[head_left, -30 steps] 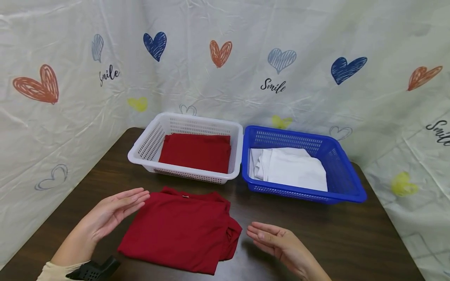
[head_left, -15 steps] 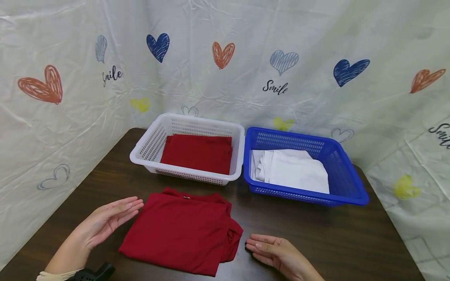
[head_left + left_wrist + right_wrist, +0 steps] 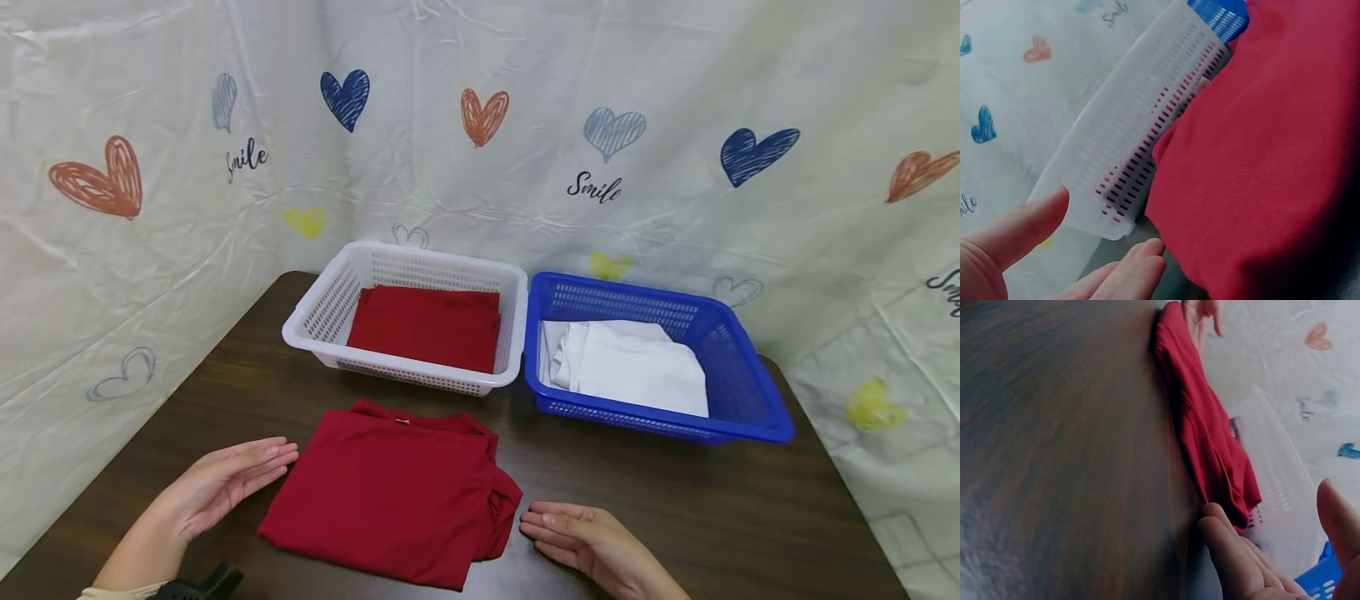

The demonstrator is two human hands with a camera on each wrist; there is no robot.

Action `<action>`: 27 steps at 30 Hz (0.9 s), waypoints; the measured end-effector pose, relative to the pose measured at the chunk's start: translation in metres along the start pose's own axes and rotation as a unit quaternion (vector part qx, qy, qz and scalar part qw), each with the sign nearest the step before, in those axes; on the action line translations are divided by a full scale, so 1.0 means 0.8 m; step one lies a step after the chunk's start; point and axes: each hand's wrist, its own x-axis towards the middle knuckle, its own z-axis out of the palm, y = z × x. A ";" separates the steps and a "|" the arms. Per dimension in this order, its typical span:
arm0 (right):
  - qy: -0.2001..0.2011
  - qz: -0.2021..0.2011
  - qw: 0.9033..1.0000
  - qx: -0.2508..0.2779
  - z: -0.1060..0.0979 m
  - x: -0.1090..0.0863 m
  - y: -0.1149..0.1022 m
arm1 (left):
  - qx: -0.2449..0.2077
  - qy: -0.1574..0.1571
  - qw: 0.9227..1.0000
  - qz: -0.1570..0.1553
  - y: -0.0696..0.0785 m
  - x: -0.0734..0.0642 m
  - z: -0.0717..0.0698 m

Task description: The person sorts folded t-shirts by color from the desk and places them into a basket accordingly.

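A folded red shirt (image 3: 390, 492) lies on the dark wooden table, its collar and a small neck label toward the baskets. Just off its left edge is my left hand (image 3: 225, 483), fingers straight and thumb raised; the left wrist view has the fingertips (image 3: 1150, 256) right at the cloth's edge. On the other side, my right hand (image 3: 588, 542) has its straight fingers pointing at the shirt's right edge, where sleeve folds bunch. From the right wrist, the fingertips (image 3: 1213, 515) appear low against the table beside the red cloth. Neither hand grips anything.
Behind the shirt stands a white basket (image 3: 408, 375) with folded red clothing (image 3: 427, 329) in it. Right beside it is a blue basket (image 3: 630, 412) containing folded white cloth (image 3: 637, 367). A curtain (image 3: 540, 50) printed with hearts hangs behind the table (image 3: 675, 492).
Both hands have come down lower toward the table on either side of the shirt, mostly in the first half second. The shirt and baskets stay in place; the head view shifts slightly.
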 end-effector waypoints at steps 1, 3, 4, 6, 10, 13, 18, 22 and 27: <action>0.006 0.003 1.000 0.000 0.001 0.001 0.000 | 0.002 -0.004 1.000 -0.002 -0.001 0.000 0.000; 0.018 0.007 1.000 -0.001 0.002 0.005 -0.001 | 0.003 -0.014 1.000 -0.004 -0.001 0.001 0.001; 0.024 0.010 1.000 0.000 0.003 0.007 -0.001 | 0.001 -0.022 1.000 -0.005 -0.001 0.002 0.002; 0.030 0.011 0.999 0.002 0.004 0.010 -0.001 | 0.000 -0.027 1.000 -0.006 -0.002 0.003 0.002; 0.035 0.006 0.999 0.006 0.004 0.017 -0.001 | 0.008 -0.012 1.000 -0.013 -0.003 0.005 0.000; 0.036 0.001 0.999 0.011 0.006 0.021 -0.001 | 0.006 -0.010 1.000 -0.020 -0.005 0.007 -0.001; 0.038 -0.003 0.999 0.016 0.010 0.026 0.001 | -0.002 -0.006 1.000 -0.028 -0.009 0.012 -0.001; 0.039 -0.002 0.999 0.007 0.015 0.032 0.002 | 0.025 0.039 0.998 -0.044 -0.010 0.013 0.000; 0.041 0.007 0.999 -0.001 0.024 0.041 0.002 | 0.071 0.071 0.993 -0.062 -0.010 0.017 0.006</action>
